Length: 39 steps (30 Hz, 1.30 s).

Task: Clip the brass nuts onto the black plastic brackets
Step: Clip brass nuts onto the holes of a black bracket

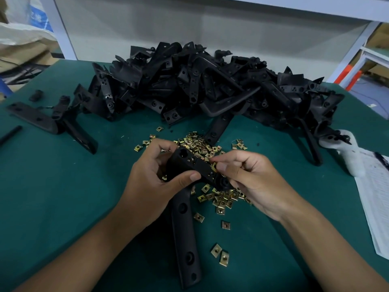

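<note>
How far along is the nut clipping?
Early. Possibly done: two brackets set aside at far left, nuts not visible. In hand: left hand holds a bracket; right hand pinches a brass nut at its edge. Left: big bracket pile, loose nuts.

No text can be read anywhere. The printed paper sheet at the right edge of the worktop carries rows of fine print, too small and blurred to make out. A blue panel at the upper left, behind a pale sack, shows faint white characters, also unreadable. The brackets and nuts show no legible marks.
</note>
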{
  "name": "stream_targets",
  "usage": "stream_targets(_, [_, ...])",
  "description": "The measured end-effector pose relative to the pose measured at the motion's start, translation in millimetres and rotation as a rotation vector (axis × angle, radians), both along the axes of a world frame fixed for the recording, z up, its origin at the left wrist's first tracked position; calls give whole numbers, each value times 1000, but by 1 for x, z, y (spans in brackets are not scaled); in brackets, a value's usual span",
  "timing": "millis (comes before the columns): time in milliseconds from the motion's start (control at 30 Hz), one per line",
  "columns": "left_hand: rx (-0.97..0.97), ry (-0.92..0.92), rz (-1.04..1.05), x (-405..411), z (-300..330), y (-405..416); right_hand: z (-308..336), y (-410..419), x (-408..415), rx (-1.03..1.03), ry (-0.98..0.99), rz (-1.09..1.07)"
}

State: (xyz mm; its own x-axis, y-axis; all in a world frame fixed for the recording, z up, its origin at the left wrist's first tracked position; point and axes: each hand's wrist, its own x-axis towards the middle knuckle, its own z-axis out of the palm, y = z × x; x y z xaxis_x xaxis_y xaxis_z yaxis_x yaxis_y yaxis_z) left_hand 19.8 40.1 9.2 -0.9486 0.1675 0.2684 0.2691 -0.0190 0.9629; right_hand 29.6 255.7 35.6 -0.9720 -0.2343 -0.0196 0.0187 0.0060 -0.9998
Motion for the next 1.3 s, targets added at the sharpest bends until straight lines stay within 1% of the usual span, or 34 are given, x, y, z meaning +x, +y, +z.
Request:
stream_targets(167, [2, -4, -1, 0, 0, 0, -1, 1, 1, -2, 36, -5])
stream_targets(333, [-38, 7, 33, 0, -1, 1, 0, 2, 1, 76, 76, -26])
stream_targets(467, [-50, 41, 42, 1, -1, 2, -2, 3, 2, 150, 74, -28])
stream_targets(533, [-47, 57, 50, 1, -1, 3, -2, 2, 3, 147, 58, -13])
stream_targets(600, [-38, 71, 78, 1, -2, 4, -1, 1, 4, 86, 2, 2])
stream_targets(700, [-31, 67, 119, 0, -3, 5, 0, 1, 4, -83, -103, 17])
stream_targets(867, [29, 34, 137, -2, -2, 2, -2, 1, 1, -270, -193, 87])
stream_targets(933, [49, 21, 120, -2, -2, 1, -4, 3, -4, -439, -276, 38])
stream_targets(967, [28, 23, 116, -2, -3, 1, -6, 6, -7, -517, -323, -6])
stream_targets(1033, [-17, 27, 98, -2, -4, 0, -10, 10, -12, -606, -381, -69])
stream_targets(1233, [-80, 70, 48, 0, -5, 1, -9, 9, -13, -644, -389, -50])
stream_targets(1300, [-92, 89, 49, 0, -5, 1, -7, 9, -12, -623, -380, -53])
